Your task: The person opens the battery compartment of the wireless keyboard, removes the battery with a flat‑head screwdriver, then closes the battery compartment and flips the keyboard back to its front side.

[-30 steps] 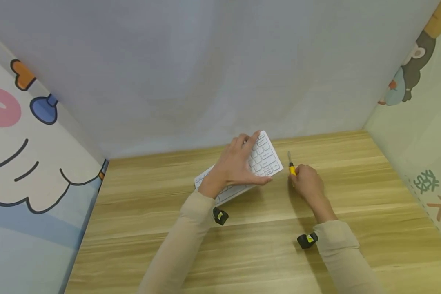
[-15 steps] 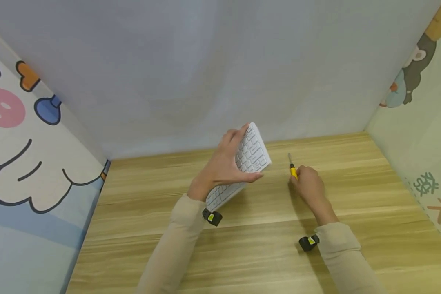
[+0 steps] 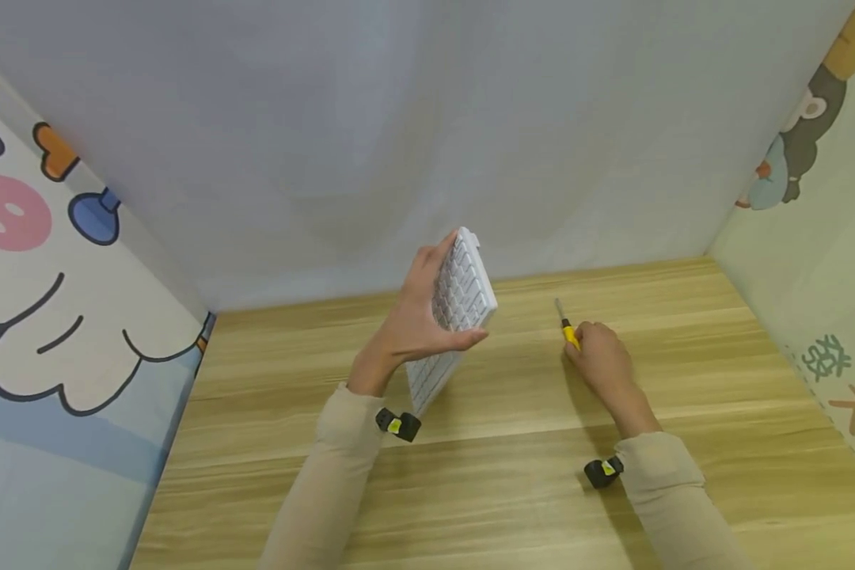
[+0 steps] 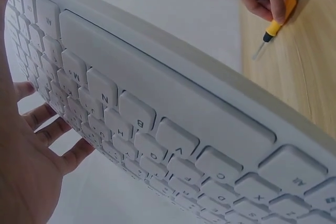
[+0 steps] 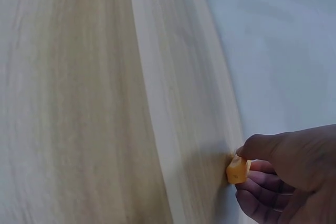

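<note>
A white keyboard (image 3: 465, 286) is held up off the table, tilted steeply on its long side, its keys turned toward the right in the head view. My left hand (image 3: 415, 321) grips it across its width, thumb at the near edge and fingers at the far one. The left wrist view shows the lettered keys and long space bar of the keyboard (image 4: 168, 93) close up. To the right, my right hand (image 3: 602, 362) pinches the yellow handle of a screwdriver (image 3: 571, 336), its metal shaft pointing away toward the back wall. Only the handle's orange-yellow end (image 5: 238, 171) appears in the right wrist view.
Both hands work over a wood-grain table (image 3: 513, 491). A plain grey wall (image 3: 427, 142) rises at the table's back edge, with cartoon-printed side panels to left and right. Small black cameras (image 3: 399, 426) sit at the wrists.
My left hand has moved left and turned the keyboard from lying tilted, keys up, to standing steeply on its side. My right hand and the screwdriver have barely shifted.
</note>
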Demonstrator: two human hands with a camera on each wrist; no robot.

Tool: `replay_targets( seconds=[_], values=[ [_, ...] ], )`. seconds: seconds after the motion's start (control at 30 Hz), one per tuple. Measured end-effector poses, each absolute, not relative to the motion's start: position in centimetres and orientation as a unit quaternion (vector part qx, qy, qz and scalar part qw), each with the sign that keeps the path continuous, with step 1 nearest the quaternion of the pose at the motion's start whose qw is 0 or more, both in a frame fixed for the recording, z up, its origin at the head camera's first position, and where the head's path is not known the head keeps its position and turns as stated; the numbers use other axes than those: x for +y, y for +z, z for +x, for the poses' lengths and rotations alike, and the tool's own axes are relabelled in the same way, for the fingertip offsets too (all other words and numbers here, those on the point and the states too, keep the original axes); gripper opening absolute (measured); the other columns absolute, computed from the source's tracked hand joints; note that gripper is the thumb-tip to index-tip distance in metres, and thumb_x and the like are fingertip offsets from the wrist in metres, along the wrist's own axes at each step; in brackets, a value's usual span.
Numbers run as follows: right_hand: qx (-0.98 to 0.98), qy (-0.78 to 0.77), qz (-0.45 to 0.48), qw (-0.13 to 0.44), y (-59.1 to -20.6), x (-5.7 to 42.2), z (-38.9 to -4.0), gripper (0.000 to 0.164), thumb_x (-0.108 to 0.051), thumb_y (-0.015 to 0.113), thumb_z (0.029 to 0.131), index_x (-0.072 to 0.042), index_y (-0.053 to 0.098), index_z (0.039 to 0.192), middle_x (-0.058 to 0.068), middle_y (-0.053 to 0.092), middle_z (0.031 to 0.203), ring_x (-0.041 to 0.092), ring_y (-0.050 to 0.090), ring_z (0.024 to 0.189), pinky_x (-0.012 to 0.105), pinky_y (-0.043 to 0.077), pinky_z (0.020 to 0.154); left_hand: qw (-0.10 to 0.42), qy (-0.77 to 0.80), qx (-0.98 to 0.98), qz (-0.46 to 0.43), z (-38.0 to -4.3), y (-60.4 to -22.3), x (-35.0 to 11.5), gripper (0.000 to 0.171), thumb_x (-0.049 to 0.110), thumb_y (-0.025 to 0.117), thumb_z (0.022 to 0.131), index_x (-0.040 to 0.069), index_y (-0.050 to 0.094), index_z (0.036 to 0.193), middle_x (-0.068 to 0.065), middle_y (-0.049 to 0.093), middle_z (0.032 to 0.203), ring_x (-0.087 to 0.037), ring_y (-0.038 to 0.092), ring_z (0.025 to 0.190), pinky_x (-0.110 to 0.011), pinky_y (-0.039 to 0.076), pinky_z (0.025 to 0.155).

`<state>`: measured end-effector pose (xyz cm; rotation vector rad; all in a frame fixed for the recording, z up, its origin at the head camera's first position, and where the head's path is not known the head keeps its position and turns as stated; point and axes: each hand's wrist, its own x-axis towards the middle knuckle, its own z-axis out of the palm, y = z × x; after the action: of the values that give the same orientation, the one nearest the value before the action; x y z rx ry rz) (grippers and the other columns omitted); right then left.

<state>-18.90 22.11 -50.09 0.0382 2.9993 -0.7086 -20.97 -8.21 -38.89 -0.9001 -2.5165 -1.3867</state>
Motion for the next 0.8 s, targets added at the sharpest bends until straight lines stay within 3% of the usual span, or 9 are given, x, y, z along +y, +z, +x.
replay_targets(
  seconds=[0.3,0.57,0.8],
  values=[
    [0.97,-0.242,0.007,0.024,-50.3,22.3,-18.8,0.033,-0.014,0.057,0.097,0.014,0.063,0.113,0.028,0.064,0.1,0.03,0.057,0.079,0.045,0.054,0.071,0.11,-0.469,-0.82,-0.308,-20.1,-38.3,-8.7,0.134,0.098,0.057,0.059,0.028,0.014,0.165,-0.015,0.043,0.146,-0.024,0.046,0.125,-0.043,0.051,0.099],
    [0.966,-0.258,-0.006,0.016,-50.1,22.4,-18.5,0.034,-0.014,0.057,0.099,0.016,0.062,0.115,0.031,0.066,0.101,0.03,0.059,0.079,0.045,0.056,0.073,0.12,-0.521,-0.792,-0.295,-19.3,-38.0,-9.2,0.133,0.094,0.065,0.059,0.028,0.017,0.164,-0.014,0.042,0.148,-0.026,0.047,0.129,-0.048,0.051,0.106],
    [0.963,-0.267,-0.013,0.019,-50.1,22.7,-18.5,0.037,-0.016,0.057,0.1,0.015,0.061,0.118,0.026,0.067,0.093,0.027,0.058,0.074,0.035,0.051,0.064,0.103,-0.585,-0.747,-0.299,-18.7,-38.3,-9.8,0.131,0.083,0.074,0.064,0.021,0.016,0.164,-0.017,0.035,0.155,-0.028,0.042,0.136,-0.053,0.047,0.113]
  ],
)
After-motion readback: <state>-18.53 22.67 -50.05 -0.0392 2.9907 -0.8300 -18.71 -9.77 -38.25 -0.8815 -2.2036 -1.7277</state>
